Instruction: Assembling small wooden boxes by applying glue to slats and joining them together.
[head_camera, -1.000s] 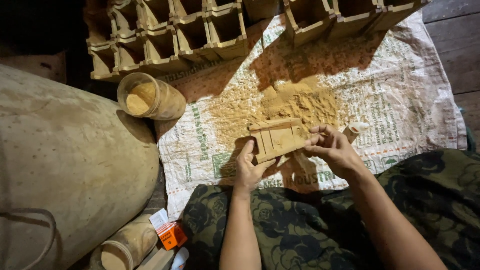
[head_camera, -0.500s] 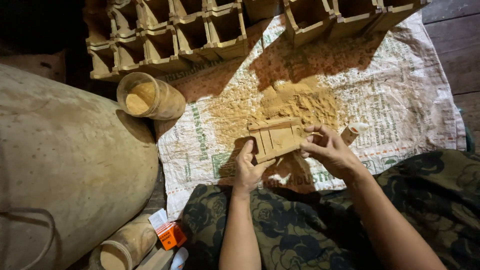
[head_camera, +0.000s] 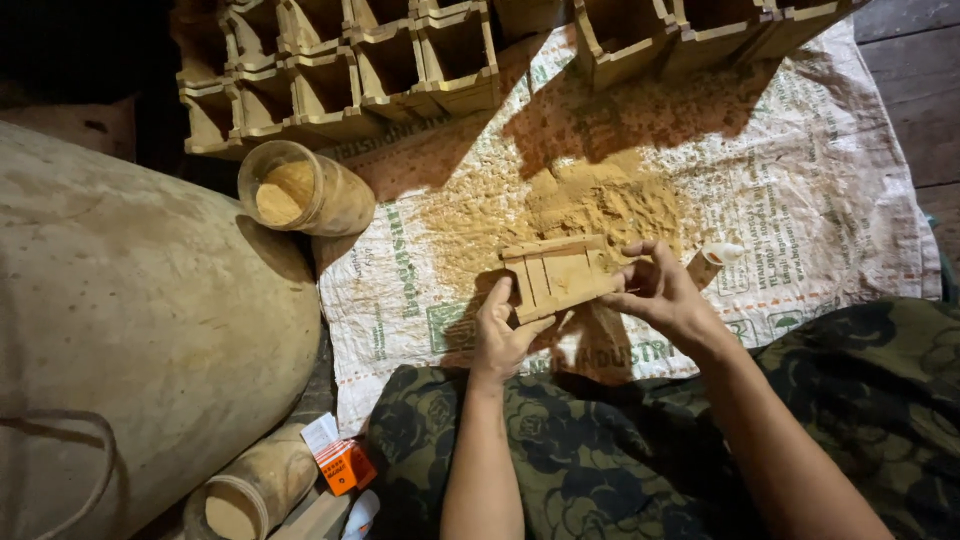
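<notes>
Left hand (head_camera: 503, 335) fingers grip the near-left edge of the small wooden frame (head_camera: 560, 276). Right hand (head_camera: 665, 295) fingers pinch its right end. The frame is held between both hands, above the woven sack sheet (head_camera: 800, 190). Beyond the fingertips: a sawdust pile (head_camera: 600, 205). Far left: a sawdust-filled jar (head_camera: 305, 190).

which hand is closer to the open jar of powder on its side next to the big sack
Left. The left hand grips the left end of the small wooden frame, below and right of the jar. The right hand holds the frame's far end, farther right.
</notes>
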